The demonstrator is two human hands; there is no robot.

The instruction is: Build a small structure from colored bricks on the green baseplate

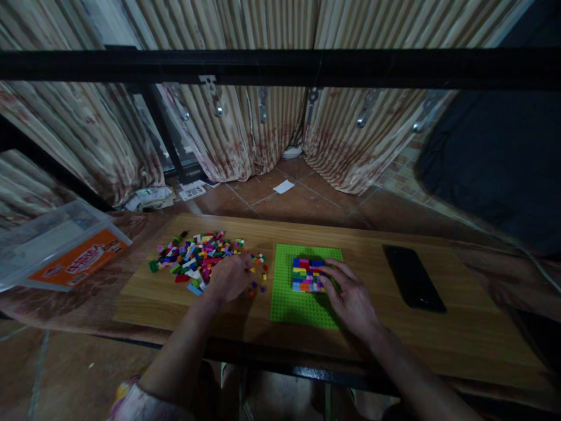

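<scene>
A rectangular block of many-coloured toy bricks (302, 276) sits on a green studded baseplate (287, 307). My right hand (353, 298) lies over its right side, thumb and fingers stretched apart, fingertips touching the bricks and covering that edge. To the left, my left hand (230, 278) is at the right side of a loose heap of toy bricks (197, 257). Its fingers are curled together, and whatever may be between the fingertips is too small to make out. Several tiny bricks (263, 275) lie scattered between this hand and the baseplate.
A black phone (412, 278) lies on the wooden tabletop (372, 245) at the right. At the far left stands a clear plastic box (65, 245) with an orange label. A dark horizontal bar (280, 67) with metal hooks runs across beyond the table, before striped curtains (263, 140).
</scene>
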